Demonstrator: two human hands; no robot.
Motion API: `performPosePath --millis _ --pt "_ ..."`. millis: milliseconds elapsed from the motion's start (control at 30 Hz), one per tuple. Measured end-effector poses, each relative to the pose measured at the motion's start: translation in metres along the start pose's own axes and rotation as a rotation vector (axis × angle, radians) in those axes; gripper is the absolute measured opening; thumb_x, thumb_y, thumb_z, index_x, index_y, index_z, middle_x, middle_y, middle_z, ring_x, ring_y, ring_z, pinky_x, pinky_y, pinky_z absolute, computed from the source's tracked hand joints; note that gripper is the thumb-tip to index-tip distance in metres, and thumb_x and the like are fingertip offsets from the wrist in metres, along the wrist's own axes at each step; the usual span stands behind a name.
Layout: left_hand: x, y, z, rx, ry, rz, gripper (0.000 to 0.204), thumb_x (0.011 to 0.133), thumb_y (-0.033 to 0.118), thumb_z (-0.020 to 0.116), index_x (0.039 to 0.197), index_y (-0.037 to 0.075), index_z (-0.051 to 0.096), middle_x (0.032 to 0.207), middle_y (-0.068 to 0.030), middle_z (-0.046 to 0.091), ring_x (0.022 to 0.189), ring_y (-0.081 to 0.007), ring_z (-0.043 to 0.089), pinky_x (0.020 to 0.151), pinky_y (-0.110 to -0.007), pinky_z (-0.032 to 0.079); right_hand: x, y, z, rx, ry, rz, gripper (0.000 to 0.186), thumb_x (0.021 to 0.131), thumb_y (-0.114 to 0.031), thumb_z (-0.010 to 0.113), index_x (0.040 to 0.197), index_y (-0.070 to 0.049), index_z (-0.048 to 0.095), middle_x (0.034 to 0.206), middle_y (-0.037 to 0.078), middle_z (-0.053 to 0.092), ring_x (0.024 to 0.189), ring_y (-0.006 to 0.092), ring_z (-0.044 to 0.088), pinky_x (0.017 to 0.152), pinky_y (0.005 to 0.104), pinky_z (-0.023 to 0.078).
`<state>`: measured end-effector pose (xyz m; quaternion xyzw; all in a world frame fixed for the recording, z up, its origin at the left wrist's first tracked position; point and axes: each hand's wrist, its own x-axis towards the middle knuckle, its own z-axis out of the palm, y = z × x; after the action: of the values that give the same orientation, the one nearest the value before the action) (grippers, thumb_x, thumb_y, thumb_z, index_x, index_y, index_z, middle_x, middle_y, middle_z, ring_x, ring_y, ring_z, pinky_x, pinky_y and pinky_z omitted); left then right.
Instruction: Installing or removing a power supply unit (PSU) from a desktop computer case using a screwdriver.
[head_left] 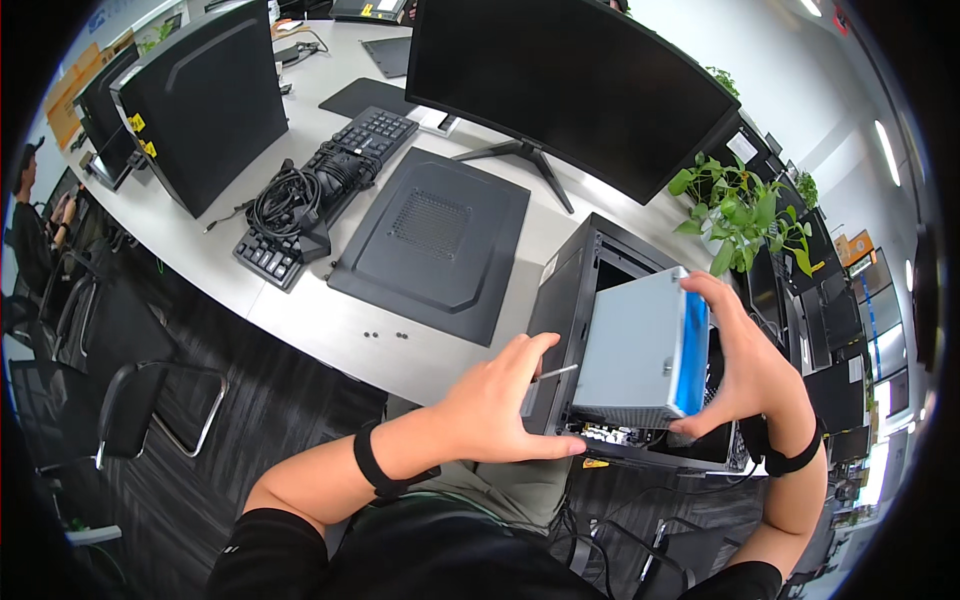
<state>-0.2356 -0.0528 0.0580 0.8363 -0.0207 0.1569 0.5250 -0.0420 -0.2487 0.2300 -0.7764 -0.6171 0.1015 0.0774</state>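
At an open black computer case (pixel 560 300), the right hand (pixel 752 362) grips a grey metal box (pixel 632 345); whether the left hand (pixel 490 408) holds the thin rod (pixel 563 371) is unclear.

The table (pixel 310 312) has a light grey top. On it lie a black keyboard (pixel 375 135), a black panel (pixel 480 290) with a perforated square and a few small screws (pixel 401 336). A black monitor (pixel 570 90) stands behind, a black tower (pixel 215 100) stands at left, and an open computer case (pixel 562 310) rests at right.
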Motion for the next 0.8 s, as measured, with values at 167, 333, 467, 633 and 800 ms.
performPosePath --millis 167,333,467,633,800 --pt "-0.009 -0.013 0.0 -0.026 -0.02 0.119 0.112 0.063 0.048 0.091 0.143 -0.003 0.033 0.108 -0.0154 0.048 0.092 -0.0286 0.054 0.075 -0.037 0.051 -0.025 0.013 0.011 0.123 0.119 0.063 0.126 0.038 -0.04 0.095 0.142 0.0 0.036 0.144 0.028 0.041 0.134 0.0414 0.045 0.111 0.0443 0.035" --pt "-0.014 -0.019 0.01 0.005 -0.042 0.08 0.109 0.064 0.045 0.091 0.144 -0.002 0.032 0.11 -0.0155 0.048 0.091 -0.0275 0.053 0.077 -0.035 0.05 -0.028 0.011 0.017 0.101 0.181 0.039 0.124 0.039 -0.043 0.094 0.141 -0.001 0.037 0.146 0.03 0.039 0.135 0.0448 0.043 0.112 0.0455 0.035" --pt "-0.015 -0.02 0.012 -0.01 -0.03 0.039 0.1 0.067 0.04 0.09 0.142 -0.001 0.038 0.106 -0.0136 0.05 0.087 -0.0252 0.054 0.072 -0.033 0.05 -0.012 0.002 0.007 0.037 0.112 0.002 0.12 0.042 -0.042 0.092 0.14 -0.001 0.038 0.142 0.027 0.042 0.132 0.0417 0.045 0.11 0.0437 0.037" --pt "-0.017 -0.02 0.017 0.039 0.001 0.071 0.093 0.069 0.036 0.089 0.139 -0.001 0.043 0.101 -0.0111 0.055 0.082 -0.0234 0.055 0.064 -0.031 0.049 0.014 0.002 0.0 -0.063 0.089 -0.044 0.108 0.048 -0.039 0.09 0.136 -0.002 0.04 0.129 0.023 0.049 0.122 0.039 0.05 0.102 0.0431 0.043" --pt "-0.018 -0.024 0.021 0.014 0.03 0.082 0.088 0.07 0.032 0.089 0.138 0.0 0.044 0.101 -0.0117 0.057 0.078 -0.0197 0.057 0.059 -0.029 0.047 0.016 0.016 -0.008 -0.029 0.095 0.017 0.109 0.05 -0.04 0.09 0.138 -0.005 0.037 0.122 0.022 0.051 0.116 0.0382 0.052 0.098 0.0428 0.044"
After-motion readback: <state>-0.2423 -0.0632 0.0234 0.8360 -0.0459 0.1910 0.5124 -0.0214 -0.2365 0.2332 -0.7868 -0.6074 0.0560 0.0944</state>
